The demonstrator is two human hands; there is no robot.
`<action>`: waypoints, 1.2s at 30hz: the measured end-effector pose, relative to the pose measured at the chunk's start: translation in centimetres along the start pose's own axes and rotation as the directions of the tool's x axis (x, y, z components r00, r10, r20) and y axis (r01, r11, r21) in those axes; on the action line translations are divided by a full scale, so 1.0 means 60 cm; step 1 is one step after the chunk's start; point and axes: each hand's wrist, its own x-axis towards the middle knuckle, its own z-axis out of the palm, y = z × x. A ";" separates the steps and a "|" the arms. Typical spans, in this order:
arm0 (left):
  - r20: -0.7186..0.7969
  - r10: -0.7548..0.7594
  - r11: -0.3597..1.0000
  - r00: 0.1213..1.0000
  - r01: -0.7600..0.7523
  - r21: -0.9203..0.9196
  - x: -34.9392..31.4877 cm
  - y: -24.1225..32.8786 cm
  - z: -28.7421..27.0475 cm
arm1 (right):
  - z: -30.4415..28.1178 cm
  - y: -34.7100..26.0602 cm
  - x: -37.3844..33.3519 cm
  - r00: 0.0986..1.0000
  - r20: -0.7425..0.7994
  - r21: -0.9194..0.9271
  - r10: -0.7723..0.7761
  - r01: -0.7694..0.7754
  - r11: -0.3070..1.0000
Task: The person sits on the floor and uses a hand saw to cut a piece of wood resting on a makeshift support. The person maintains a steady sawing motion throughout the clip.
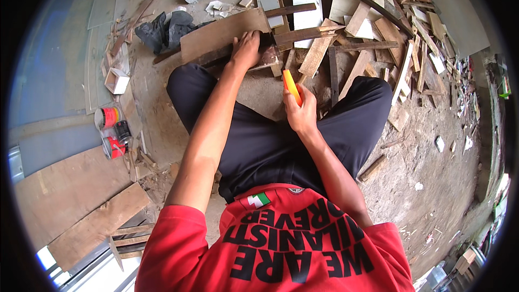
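Note:
My left hand [247,48] presses down on a dark wooden piece [219,54] in front of me, with its fingers bent over it. Behind that piece a wide brown board [216,31] leans at an angle. In my right hand [300,109] is a tool with a yellow-and-orange handle [292,86], held with the fingers wrapped round it. The handle points up and away from me, near the right end of the wood. What the tool's working end looks like I cannot make out.
Scrap planks [316,57] and white offcuts [306,0] are heaped beyond my right knee. A crumpled black plastic bag [165,30] lies at the far left. Red-labelled tins [110,116] stand left of me, and loose sheets [70,189] lie nearer on that side.

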 end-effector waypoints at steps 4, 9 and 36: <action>-0.012 0.020 1.000 1.000 -0.020 0.019 -0.002 -0.008 0.009 | 0.002 -0.023 0.005 0.999 0.011 -0.118 -0.048 0.049 0.992; -0.061 0.010 1.000 0.998 -0.009 0.017 -0.002 0.003 0.010 | -0.001 -0.001 -0.001 1.000 -0.008 -0.054 -0.029 0.028 0.998; -0.100 -0.071 0.993 0.992 0.061 -0.106 0.005 0.003 0.009 | -0.014 -0.034 -0.017 0.999 0.011 -0.123 -0.040 0.041 0.992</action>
